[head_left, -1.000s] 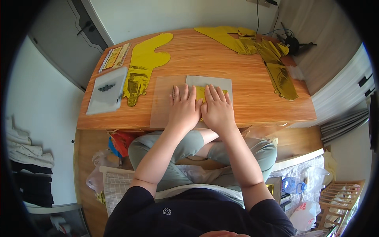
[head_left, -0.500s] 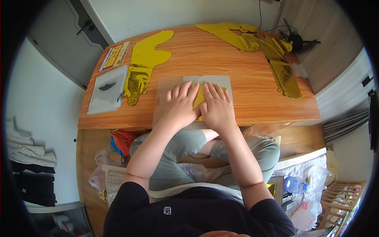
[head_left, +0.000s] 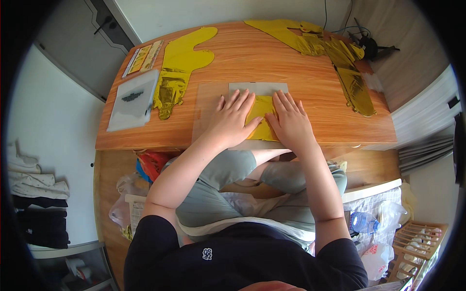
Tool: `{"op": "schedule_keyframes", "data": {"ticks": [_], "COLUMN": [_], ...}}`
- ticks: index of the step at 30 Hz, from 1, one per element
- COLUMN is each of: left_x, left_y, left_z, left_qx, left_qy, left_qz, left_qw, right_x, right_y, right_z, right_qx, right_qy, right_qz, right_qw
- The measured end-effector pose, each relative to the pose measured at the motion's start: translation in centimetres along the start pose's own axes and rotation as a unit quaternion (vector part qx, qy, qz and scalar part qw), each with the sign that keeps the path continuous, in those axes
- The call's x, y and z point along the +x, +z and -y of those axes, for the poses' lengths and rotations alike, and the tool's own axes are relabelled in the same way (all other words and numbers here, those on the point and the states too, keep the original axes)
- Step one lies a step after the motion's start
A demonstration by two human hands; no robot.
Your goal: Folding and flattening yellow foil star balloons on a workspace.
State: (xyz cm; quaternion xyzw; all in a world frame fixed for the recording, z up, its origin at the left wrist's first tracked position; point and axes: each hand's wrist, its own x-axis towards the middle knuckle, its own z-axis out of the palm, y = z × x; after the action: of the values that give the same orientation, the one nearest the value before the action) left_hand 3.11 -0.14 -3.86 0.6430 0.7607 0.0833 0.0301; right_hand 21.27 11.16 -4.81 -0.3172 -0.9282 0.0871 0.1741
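Observation:
A folded piece of shiny gold foil (head_left: 263, 107) lies flat at the front of the wooden table, on top of a grey board (head_left: 258, 88). My left hand (head_left: 234, 120) rests palm down along the foil's left side, fingers stretched out and thumb over it. Opposite it, my right hand (head_left: 292, 120) presses flat on the right side, with its fingers extended. A strip of gold shows between the two hands. Under my left hand, a thin clear sheet (head_left: 204, 99) sticks out to the left. Neither hand grasps anything.
Flat gold foil balloons lie at the left (head_left: 182, 63) and far right (head_left: 352, 72). Left of them are a stack of clear plastic bags (head_left: 130, 111) and a flat printed packet (head_left: 143, 58). A black router (head_left: 370, 48) stands at the back right corner.
My hands have moved apart, the left one to the left and the right one to the right. More of the gold foil shows between them. The whole view has shifted slightly.

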Motion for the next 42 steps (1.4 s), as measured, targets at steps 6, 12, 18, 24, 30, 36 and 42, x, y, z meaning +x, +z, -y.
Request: {"op": "schedule_keyframes", "data": {"ticks": [6, 12, 18, 24, 30, 36, 42], "left_x": [0.4, 0.7, 0.5, 0.7, 0.5, 0.5, 0.4], "left_y": [0.1, 0.6, 1.0, 1.1, 0.5, 0.1, 0.7], "left_z": [0.2, -0.5, -0.3, 0.1, 0.1, -0.3, 0.1], "left_qx": [-0.067, -0.019, 0.026, -0.026, -0.061, -0.042, -0.043], "left_qy": [0.026, 0.02, 0.027, 0.04, 0.044, 0.034, 0.04], "left_qz": [-0.019, -0.009, -0.03, -0.038, -0.033, -0.015, -0.029], "left_qw": [0.997, 1.0, 0.999, 0.998, 0.997, 0.998, 0.998], "right_x": [0.1, 0.8, 0.1, 0.0, 0.6, 0.8, 1.0], "right_y": [0.9, 2.0, -2.4, -3.1, -3.3, -3.1, -3.3], "right_z": [0.4, 2.0, 0.0, -2.2, -2.5, -2.6, -2.3], "right_qx": [0.008, 0.036, 0.135, 0.136, 0.13, 0.125, 0.114], "right_qy": [-0.003, 0.014, -0.017, -0.084, -0.086, -0.088, -0.086], "right_qz": [-0.024, -0.039, 0.018, 0.086, 0.087, 0.089, 0.097], "right_qw": [1.0, 0.999, 0.99, 0.983, 0.984, 0.984, 0.985]}}
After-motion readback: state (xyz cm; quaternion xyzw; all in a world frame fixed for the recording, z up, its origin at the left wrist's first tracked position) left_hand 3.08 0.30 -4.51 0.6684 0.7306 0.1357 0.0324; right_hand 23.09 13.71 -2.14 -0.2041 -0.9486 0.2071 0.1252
